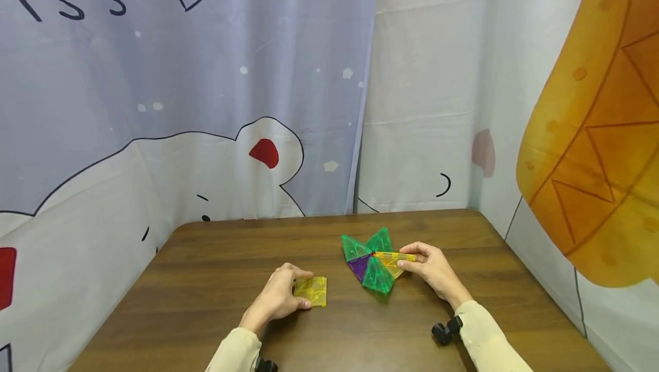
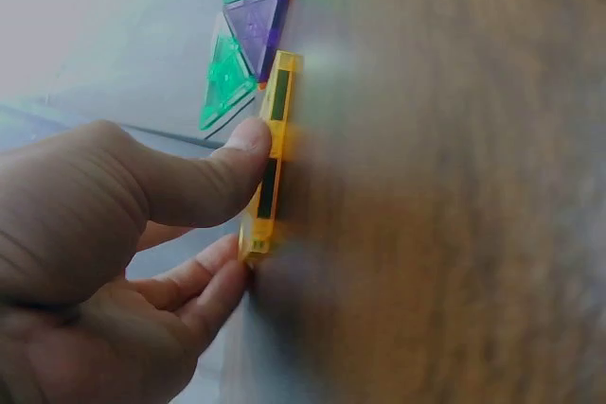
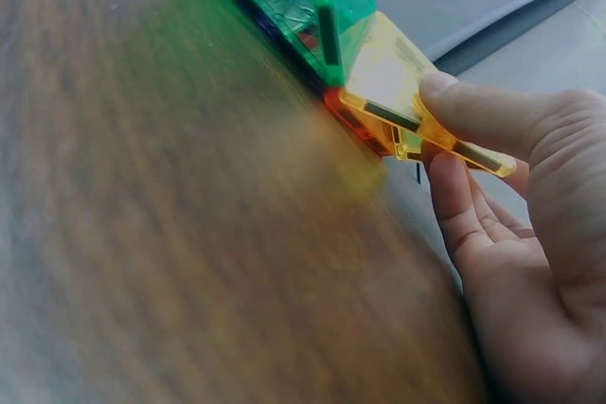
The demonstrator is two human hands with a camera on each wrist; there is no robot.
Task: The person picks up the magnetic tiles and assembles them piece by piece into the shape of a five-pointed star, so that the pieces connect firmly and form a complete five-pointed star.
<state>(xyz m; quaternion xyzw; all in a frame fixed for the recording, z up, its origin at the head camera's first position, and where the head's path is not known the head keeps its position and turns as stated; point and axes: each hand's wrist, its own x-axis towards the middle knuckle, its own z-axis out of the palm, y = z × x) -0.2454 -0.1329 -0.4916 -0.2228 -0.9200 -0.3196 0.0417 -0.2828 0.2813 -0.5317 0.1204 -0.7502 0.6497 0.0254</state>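
My left hand (image 1: 278, 293) grips a yellow see-through square magnetic tile (image 1: 316, 291) by its left side, thumb at the near edge. In the left wrist view this tile (image 2: 281, 101) shows edge-on, close to the table. My right hand (image 1: 431, 269) pinches a yellow triangular magnetic tile (image 3: 386, 59) between thumb and fingers. That tile tilts up at the right side of a star-like cluster, where green triangular tiles (image 1: 378, 277) stand out around a purple tile (image 1: 358, 267). An orange-red tile edge (image 3: 355, 125) lies low under the yellow one.
The brown wooden table (image 1: 334, 343) reaches back to a printed curtain (image 1: 309, 103), which also hangs along the right side. A black wrist device (image 1: 447, 331) sits by the right sleeve, with another black device (image 1: 266, 365) by the left sleeve.
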